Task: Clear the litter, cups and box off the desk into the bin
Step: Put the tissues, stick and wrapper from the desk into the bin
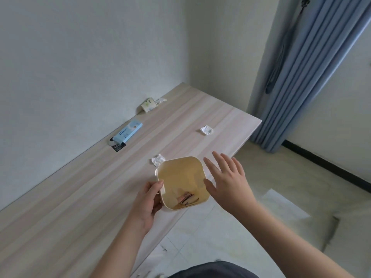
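While our left hand (pixel 147 201) grips the near-left rim of the yellow bin (pixel 181 181), thumb curled over the edge, our right hand (pixel 224 177) hovers just beside the bin's right side with its fingers spread and straight, holding nothing. We hold the bin over the near edge of the table (pixel 80 187), its mouth turned up toward us, and at its bottom we see a small pinkish wrapper (pixel 185 198). A white crumpled tissue (pixel 158 159) lies on the table at the bin's far-left corner; we cannot tell whether the two touch. A second crumpled tissue (pixel 206 130) lies farther along the table, well apart from the bin and near the table's right edge. Against the wall, a light blue box (pixel 128 131) lies flat, its near end resting over a small dark card (pixel 118 147) and a round grey object we cannot make out. Farther along the wall, a paper cup (pixel 149 105) lies tipped on its side, with another scrap of white paper (pixel 161 100) just beside it. Beyond the table's far end, a blue curtain (pixel 301 77) hangs down to the tiled floor (pixel 230 247). Our dark clothing shows at the bottom of the view.
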The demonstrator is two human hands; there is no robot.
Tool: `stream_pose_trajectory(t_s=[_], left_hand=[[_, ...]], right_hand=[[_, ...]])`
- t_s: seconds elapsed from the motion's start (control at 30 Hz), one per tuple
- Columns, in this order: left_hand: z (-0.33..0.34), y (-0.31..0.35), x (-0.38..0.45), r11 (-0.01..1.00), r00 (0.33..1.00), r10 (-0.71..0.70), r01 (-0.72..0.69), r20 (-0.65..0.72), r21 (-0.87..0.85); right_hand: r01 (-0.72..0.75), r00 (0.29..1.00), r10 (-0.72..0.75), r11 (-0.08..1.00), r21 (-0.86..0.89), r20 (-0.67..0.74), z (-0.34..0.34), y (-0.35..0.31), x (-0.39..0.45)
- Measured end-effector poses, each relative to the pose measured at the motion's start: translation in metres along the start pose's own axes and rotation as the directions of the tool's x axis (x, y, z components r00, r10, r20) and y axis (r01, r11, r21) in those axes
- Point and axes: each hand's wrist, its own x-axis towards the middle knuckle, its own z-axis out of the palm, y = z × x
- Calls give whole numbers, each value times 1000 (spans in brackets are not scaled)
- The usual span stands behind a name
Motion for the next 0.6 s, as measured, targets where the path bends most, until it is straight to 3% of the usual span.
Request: stream_pose_trajectory(t_s=[0.3, 0.6], left_hand=[[-1, 1, 10, 999, 998, -40, 41, -40, 1], [18, 9, 62, 990, 991, -122, 125, 59, -59]], right_hand=[[-14, 1000, 14, 999, 49, -3, 6, 19, 24], [-67, 997, 66, 998, 21, 33, 21, 49, 64]])
